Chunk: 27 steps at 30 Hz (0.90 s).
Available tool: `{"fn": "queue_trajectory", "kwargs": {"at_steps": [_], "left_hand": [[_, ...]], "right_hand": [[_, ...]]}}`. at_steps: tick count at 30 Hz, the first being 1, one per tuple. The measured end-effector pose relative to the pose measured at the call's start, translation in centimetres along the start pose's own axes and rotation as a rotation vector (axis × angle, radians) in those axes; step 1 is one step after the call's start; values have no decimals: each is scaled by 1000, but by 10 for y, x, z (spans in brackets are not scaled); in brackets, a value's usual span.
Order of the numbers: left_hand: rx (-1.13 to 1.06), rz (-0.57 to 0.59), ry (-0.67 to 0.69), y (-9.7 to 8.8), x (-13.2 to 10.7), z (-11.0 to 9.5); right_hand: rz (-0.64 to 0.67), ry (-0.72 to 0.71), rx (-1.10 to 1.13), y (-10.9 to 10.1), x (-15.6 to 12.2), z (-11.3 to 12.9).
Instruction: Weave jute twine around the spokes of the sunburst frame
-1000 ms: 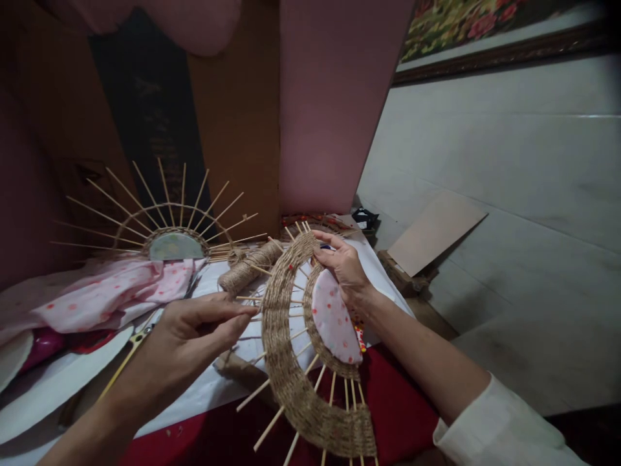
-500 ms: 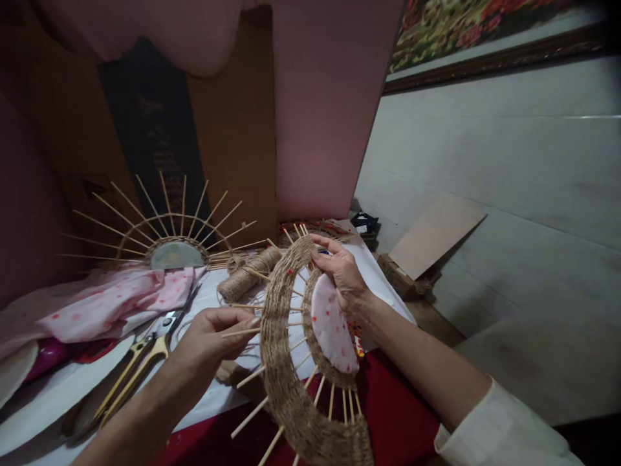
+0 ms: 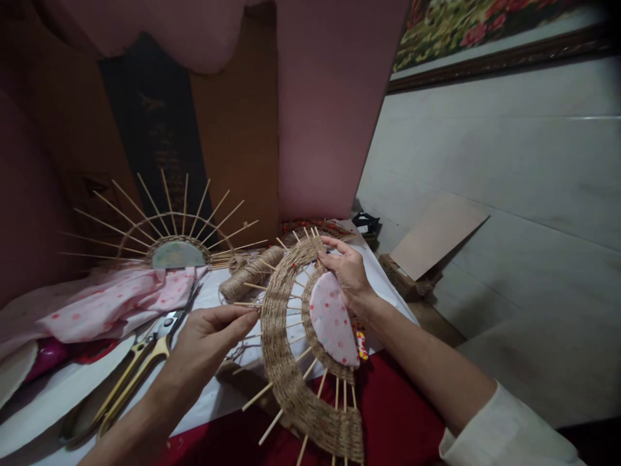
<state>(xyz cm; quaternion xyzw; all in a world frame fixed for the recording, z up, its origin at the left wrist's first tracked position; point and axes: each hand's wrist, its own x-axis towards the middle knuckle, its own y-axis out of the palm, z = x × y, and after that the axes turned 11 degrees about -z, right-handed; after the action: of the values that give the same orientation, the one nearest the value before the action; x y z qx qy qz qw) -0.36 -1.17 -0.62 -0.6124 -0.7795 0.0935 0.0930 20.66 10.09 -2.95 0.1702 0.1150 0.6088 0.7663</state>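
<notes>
I hold a half-round woven piece (image 3: 286, 362) upright over the table: wooden sticks fan out from a pink dotted fabric centre (image 3: 332, 318), with a jute band woven across them. My right hand (image 3: 350, 272) grips the top of the fabric centre and the weave beside it. My left hand (image 3: 209, 340) pinches the outer end of one stick on the left side of the band. A roll of jute twine (image 3: 248, 275) lies just behind the piece.
A second fan of sticks (image 3: 169, 236) stands at the back left, above pink dotted cloth (image 3: 111, 305). Gold-handled scissors (image 3: 140, 362) lie under my left forearm. A cardboard sheet (image 3: 436, 233) leans against the grey wall on the right. Red cloth (image 3: 398, 414) covers the near table edge.
My left hand has stayed pinched on stick ends at the left edge of the weave, moving slightly. The piece has turned a little in my right hand. The scissors have come into view.
</notes>
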Motion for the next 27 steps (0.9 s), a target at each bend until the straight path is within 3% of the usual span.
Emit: {"fn": "queue_trajectory", "kwargs": {"at_steps": [4, 10, 12, 16, 23, 27], "left_hand": [[161, 20, 165, -2, -2, 2], [729, -165, 874, -12, -4, 9], [819, -188, 1014, -15, -3, 9], [839, -202, 1091, -19, 1, 6], [777, -208, 1025, -27, 8, 5], [802, -227, 1102, -23, 4, 3]], "right_hand": [[-22, -17, -79, -1, 1, -2], [-9, -63, -165, -2, -1, -3], [2, -74, -189, -1, -2, -4], [45, -66, -187, 0, -6, -6], [78, -67, -192, 1, -9, -7], [64, -82, -194, 1, -9, -10]]}}
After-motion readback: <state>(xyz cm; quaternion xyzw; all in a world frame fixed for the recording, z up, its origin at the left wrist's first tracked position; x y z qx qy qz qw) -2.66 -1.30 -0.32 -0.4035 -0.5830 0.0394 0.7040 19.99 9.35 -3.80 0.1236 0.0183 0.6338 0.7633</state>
